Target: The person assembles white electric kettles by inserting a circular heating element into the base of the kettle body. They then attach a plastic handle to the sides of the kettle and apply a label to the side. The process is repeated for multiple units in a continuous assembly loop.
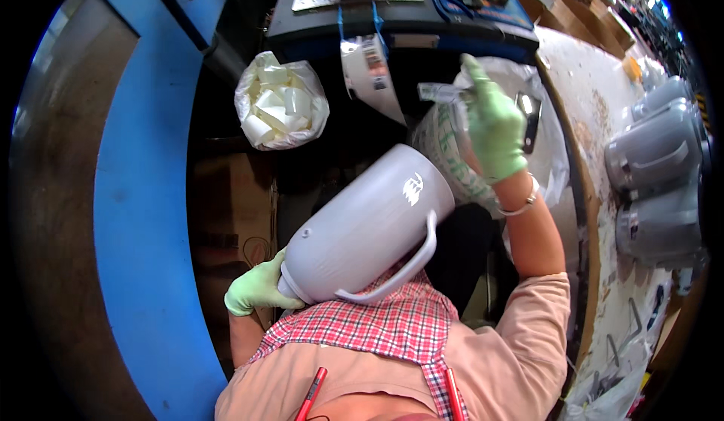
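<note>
My left hand (260,289), in a pale green glove, grips the narrow end of a grey plastic jug-shaped housing (362,228). The housing lies slanted across my lap, its wide end pointing up and to the right and its handle (392,278) on the lower right side. Raised beyond that wide end, my right hand (494,127) wears the same kind of glove. A small label strip (439,92) sticks out to the left from its fingers, which are slightly blurred. Left of it, a roll of labels (369,74) hangs on blue straps, its loose end trailing down.
A bag of crumpled pale strips (279,108) stands at the far left of the housing. Behind my right hand is a clear plastic bag (452,149). On the worn bench (596,142) to the right stand several grey housings (652,157). A black machine table (407,29) is ahead, a blue panel (147,195) left.
</note>
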`<action>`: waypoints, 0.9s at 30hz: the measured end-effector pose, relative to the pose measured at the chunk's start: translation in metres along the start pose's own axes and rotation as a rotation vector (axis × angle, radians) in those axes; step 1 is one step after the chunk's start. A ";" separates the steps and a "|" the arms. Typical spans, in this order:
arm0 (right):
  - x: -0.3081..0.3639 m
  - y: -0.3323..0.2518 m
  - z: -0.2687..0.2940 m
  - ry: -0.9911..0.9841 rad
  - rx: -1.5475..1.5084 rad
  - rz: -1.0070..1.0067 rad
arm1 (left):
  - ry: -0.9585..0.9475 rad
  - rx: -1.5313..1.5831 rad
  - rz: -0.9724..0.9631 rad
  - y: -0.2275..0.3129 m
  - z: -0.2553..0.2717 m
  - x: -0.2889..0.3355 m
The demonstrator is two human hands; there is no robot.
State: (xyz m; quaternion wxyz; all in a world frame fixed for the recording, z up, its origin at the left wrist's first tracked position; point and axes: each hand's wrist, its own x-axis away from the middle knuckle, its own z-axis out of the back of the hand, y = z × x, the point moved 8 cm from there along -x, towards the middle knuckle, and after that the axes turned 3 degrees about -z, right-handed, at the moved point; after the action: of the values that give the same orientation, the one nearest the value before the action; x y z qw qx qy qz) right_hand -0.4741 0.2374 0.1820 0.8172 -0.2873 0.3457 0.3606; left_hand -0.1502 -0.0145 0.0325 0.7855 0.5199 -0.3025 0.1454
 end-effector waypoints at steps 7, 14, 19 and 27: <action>0.173 0.018 0.030 0.034 -0.959 -1.255 | -0.167 0.432 -0.005 -0.044 -0.046 -0.019; 0.229 -0.001 0.007 -0.064 -1.243 -1.383 | -0.206 0.421 0.072 -0.062 -0.054 -0.031; 0.221 0.007 -0.010 -0.208 -1.317 -1.474 | -0.231 0.401 0.111 -0.061 -0.055 -0.036; 0.224 0.017 -0.020 -0.230 -1.347 -1.488 | -0.242 0.399 0.150 -0.060 -0.052 -0.034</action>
State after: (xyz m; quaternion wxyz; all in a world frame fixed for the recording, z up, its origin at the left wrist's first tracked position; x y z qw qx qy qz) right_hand -0.3820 0.3204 -0.0065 0.5306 -0.7951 -0.2779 -0.0948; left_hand -0.1266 0.0105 -0.0468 0.6124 0.6544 -0.3975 0.1968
